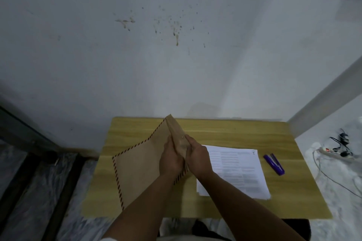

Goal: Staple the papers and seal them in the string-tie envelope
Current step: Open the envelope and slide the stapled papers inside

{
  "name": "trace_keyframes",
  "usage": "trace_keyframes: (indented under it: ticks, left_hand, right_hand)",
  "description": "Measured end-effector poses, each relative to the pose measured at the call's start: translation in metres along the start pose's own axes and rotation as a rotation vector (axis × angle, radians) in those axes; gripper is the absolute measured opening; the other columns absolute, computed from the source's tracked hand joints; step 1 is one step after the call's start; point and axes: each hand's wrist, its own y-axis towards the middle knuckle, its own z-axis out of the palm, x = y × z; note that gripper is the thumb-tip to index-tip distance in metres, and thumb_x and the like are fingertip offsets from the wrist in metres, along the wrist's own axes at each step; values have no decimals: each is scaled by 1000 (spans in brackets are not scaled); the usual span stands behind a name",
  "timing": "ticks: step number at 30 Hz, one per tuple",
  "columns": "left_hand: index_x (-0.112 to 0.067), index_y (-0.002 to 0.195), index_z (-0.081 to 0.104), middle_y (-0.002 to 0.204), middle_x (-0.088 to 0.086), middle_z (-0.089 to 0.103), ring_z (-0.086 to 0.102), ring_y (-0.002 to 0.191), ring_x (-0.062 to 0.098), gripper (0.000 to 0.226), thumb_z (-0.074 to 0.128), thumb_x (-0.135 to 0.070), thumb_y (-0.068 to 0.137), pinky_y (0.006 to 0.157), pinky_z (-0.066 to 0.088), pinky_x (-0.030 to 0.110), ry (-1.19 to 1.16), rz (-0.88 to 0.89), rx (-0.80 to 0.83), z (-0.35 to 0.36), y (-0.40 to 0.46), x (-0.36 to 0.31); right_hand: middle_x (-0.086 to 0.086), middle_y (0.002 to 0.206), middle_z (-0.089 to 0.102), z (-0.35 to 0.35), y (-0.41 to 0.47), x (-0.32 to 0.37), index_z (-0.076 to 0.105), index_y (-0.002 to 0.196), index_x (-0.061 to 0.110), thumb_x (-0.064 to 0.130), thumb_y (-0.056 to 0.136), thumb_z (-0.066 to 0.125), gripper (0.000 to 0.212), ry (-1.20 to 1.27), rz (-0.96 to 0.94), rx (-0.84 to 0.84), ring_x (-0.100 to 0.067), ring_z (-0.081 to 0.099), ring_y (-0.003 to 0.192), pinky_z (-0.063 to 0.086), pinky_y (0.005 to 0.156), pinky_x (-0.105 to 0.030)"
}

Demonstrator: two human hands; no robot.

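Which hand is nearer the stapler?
Right. The right hand grips the envelope just left of the papers; the left hand is farther from the stapler.

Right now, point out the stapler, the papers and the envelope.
purple stapler [274,164], head view, middle of its body.
printed papers [241,172], head view, bare top sheet.
brown string-tie envelope [139,166], head view, flat face.

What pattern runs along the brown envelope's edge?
Red and dark diagonal stripes border the brown paper envelope, seen in the head view.
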Motion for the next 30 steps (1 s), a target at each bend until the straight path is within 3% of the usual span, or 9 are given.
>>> trace_keyframes:
  ticks: [3,5,7,12,16,19,23,27,30]
  left_hand:
    - [-40,121,68,108,-6,77,71,102,19,47,50,-71,92,95,57,45,-194,-173,24,13,-11,0]
    - [-36,110,75,98,-5,78,72,98,18,79,34,-96,78,98,55,46,-275,-253,32,20,-19,4]
    - [-37,131,64,103,-4,76,71,97,20,104,19,-104,66,96,55,46,-162,-208,-11,25,-26,9]
    - [-38,160,21,105,10,71,68,90,29,76,49,-49,90,75,54,39,184,-91,35,38,-45,8]
    - [-32,147,50,101,8,75,71,89,28,70,49,-56,81,81,61,46,100,-211,-32,47,-46,12]
    - [-38,151,39,107,6,75,74,83,25,66,58,-18,91,70,64,41,239,-149,-6,56,-43,18]
    - [-38,159,27,127,11,67,67,104,32,70,48,-23,94,89,56,40,241,-125,18,59,-35,28]
    - [-33,156,36,119,12,72,68,85,20,76,57,-1,91,65,57,25,252,-113,15,61,-31,32]
    - [-31,155,38,120,9,70,67,92,20,69,52,0,95,65,50,21,250,-128,-17,66,-26,44]
  right_hand:
    - [-8,104,73,-11,-3,-12,45,149,30,21,104,42,45,-20,33,51,-21,67,89,53,81,-31]
    - [-9,110,72,-15,-1,-26,49,146,23,21,103,44,43,-75,57,102,-25,66,97,53,86,-36]
    - [-8,111,72,-19,1,-41,57,137,17,18,100,46,38,-127,70,151,-26,67,98,55,85,-37]
    - [-7,112,74,-32,-2,-71,52,144,19,13,93,50,52,-82,122,268,-27,70,98,58,83,-40]
    - [-7,114,73,-39,-5,-90,49,146,21,20,89,55,58,23,152,389,-28,71,94,59,82,-44]
    - [3,99,75,-50,-5,-99,47,148,22,24,91,64,59,104,188,428,-18,72,93,56,81,-33]
    - [2,94,77,-77,0,-122,47,147,19,31,96,62,54,38,263,365,-16,69,99,48,88,-28]
    - [-5,118,73,-106,9,-177,51,143,18,29,96,57,49,-152,464,207,-24,61,120,46,101,-35]
    - [-12,137,57,-128,10,-214,44,147,19,32,94,57,55,-290,620,139,-32,54,126,45,103,-41]
